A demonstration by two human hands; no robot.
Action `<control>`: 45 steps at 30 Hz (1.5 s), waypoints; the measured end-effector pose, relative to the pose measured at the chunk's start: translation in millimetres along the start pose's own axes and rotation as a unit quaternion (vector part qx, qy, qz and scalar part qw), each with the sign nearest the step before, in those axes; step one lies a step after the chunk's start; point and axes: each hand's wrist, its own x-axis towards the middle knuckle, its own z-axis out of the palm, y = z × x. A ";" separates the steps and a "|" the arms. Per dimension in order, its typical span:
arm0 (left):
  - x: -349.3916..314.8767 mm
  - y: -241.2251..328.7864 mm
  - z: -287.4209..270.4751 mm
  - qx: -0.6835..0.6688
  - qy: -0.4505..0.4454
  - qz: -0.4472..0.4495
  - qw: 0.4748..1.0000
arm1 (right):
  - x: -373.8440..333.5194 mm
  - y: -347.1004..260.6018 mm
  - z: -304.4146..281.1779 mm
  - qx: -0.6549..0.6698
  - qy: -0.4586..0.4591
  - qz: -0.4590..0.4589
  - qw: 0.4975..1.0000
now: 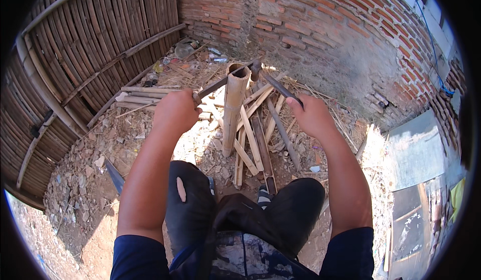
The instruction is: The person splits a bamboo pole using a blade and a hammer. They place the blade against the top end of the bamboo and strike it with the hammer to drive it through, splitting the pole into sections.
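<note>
An upright bamboo section point(234, 112) stands on the ground in front of my knees, its hollow end up. My left hand point(176, 110) is closed around the handle of a large knife point(215, 86). Its blade lies slanting across the bamboo's top rim. In my right hand point(313, 113) is a hammer point(279, 87), gripped by its dark handle. The hammer's head is at the far end of the blade, just right of the rim; whether it touches the blade I cannot tell. Split bamboo strips point(252, 140) lie in a loose pile right behind and beside the section.
Several bamboo pieces point(145, 93) lie to the left. A bamboo fence point(95, 44) rises at the left, a brick wall point(300, 19) at the back and right. A dark pointed blade-like piece point(114, 176) lies on the rubble by my left forearm. Grey sheets point(416, 150) lean at the right.
</note>
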 end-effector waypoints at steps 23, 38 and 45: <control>1.8 -2.2 5.3 0.000 0.000 0.002 1.000 | 9.4 -21.6 -34.2 0.103 0.142 -0.023 0.984; 3.1 2.7 6.3 -0.011 -0.005 0.000 1.000 | 14.3 -11.5 -40.1 0.263 0.255 -0.074 0.927; 8.8 -15.0 1.9 0.016 0.005 -0.005 1.000 | 8.2 10.9 1.4 0.002 0.008 -0.012 1.000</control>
